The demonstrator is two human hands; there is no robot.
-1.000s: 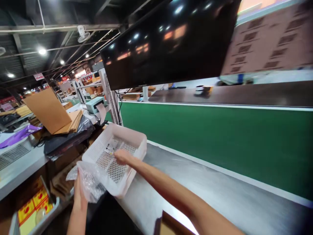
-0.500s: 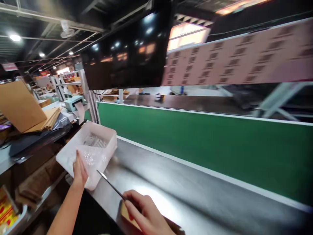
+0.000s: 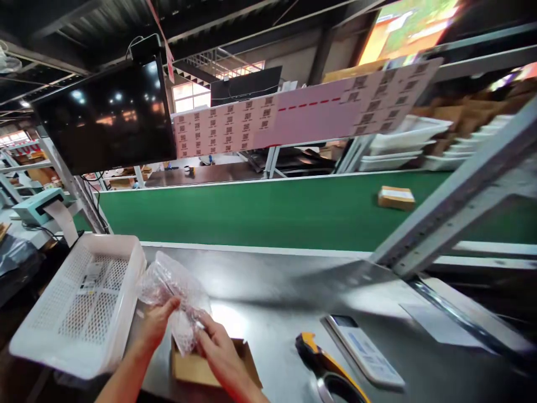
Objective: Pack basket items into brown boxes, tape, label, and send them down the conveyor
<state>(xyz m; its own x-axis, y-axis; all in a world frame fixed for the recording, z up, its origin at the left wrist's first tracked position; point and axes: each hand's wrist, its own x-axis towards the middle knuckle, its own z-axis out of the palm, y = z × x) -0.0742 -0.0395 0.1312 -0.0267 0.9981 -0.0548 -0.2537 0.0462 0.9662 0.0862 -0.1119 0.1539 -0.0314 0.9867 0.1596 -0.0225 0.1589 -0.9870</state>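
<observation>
A crumpled sheet of clear bubble wrap (image 3: 172, 277) is held up between my two hands. My left hand (image 3: 155, 326) pinches its left side, thumb uppermost. From the right, my right hand (image 3: 220, 350) grips the lower part with curled fingers. Whether anything is wrapped inside, or whether the thin metal tool is still in my right hand, I cannot tell. Directly below the wrap is an open cardboard box (image 3: 195, 372) on the metal table; the hands and wrap hide most of its inside.
A white plastic basket (image 3: 128, 291) with a small labelled packet (image 3: 90, 278) inside stands left. To the right lie a yellow-black tape dispenser (image 3: 325, 361) and a white device with a dark display (image 3: 364, 350). A green conveyor (image 3: 251, 215) carries a small carton (image 3: 396, 197). A metal post (image 3: 457, 184) slants at right.
The view has swung right. The bubble wrap has moved out of the basket to above the cardboard box. My right hand, which held a thin metal tool, now also grips the wrap.
</observation>
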